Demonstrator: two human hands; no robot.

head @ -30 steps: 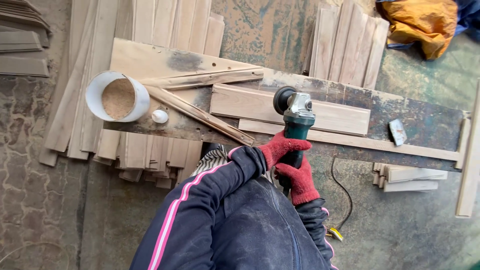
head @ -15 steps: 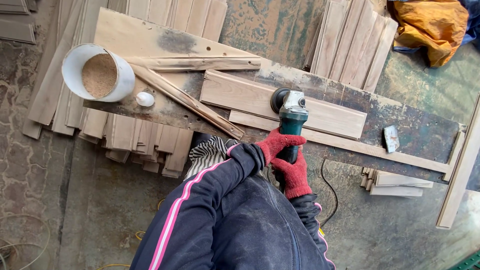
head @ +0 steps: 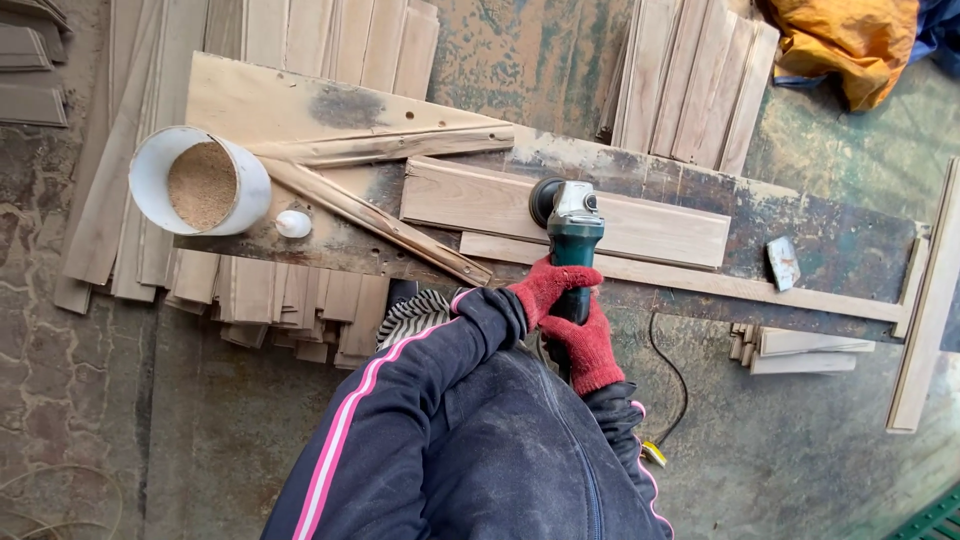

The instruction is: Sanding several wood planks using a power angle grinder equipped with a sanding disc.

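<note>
Head view. My left hand [head: 548, 285] and right hand [head: 588, 345], both in red gloves, have their fingers clenched around the green body of an angle grinder [head: 572, 235]; its dark disc sits on the wide plank [head: 660, 222], near that plank's middle, at about 12 o'clock from my hands. The plank lies lengthwise on the tabletop [head: 850, 245], its near edge just beside a narrow strip [head: 800, 296] that runs toward 3 o'clock. At 9 to 10 o'clock two rough slats [head: 400, 232] cross in a wedge; beyond them stand a white tube filled with sawdust [head: 200, 182] and a small white knob [head: 293, 224]. Open tabletop lies at 2 o'clock, holding only a small scraper-like block [head: 783, 262]. Stacked boards [head: 690, 90] lean at 1 o'clock. The floor [head: 800, 460] is stained concrete; the grinder's cable [head: 682, 385] trails across it at 4 o'clock.
</note>
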